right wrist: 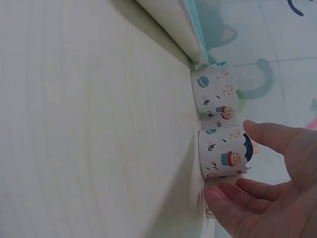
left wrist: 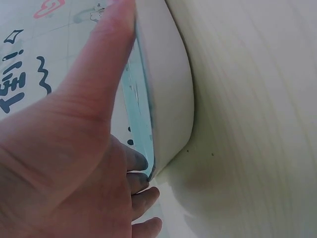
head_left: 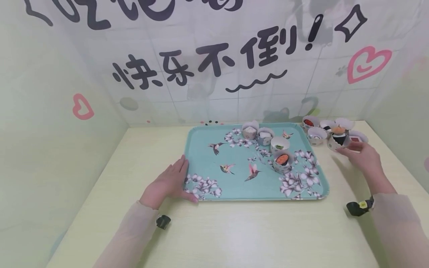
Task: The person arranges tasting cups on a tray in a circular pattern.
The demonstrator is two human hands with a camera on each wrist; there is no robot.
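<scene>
My left hand (head_left: pixel 169 180) rests against the near left corner of the turquoise tray (head_left: pixel 207 156), fingers along its left side and thumb along the front edge. In the left wrist view the thumb (left wrist: pixel 101 64) lies straight along the rim. Right of the tray, my right hand (head_left: pixel 365 158) holds a printed paper baking cup (right wrist: pixel 223 153), thumb on one side and fingers on the other. Orange topping and a dark-wrapped piece of sushi (head_left: pixel 339 138) show inside that cup. Several similar paper cups (head_left: pixel 316 137) stand close around it.
On the tray, toward its right half, stand several paper cups (head_left: pixel 249 131) with sushi pieces, one with an orange-topped piece (head_left: pixel 282 160). A printed wall sheet (head_left: pixel 201 89) rises behind the pale wooden table (head_left: pixel 234 230), and more sheeting flanks both sides.
</scene>
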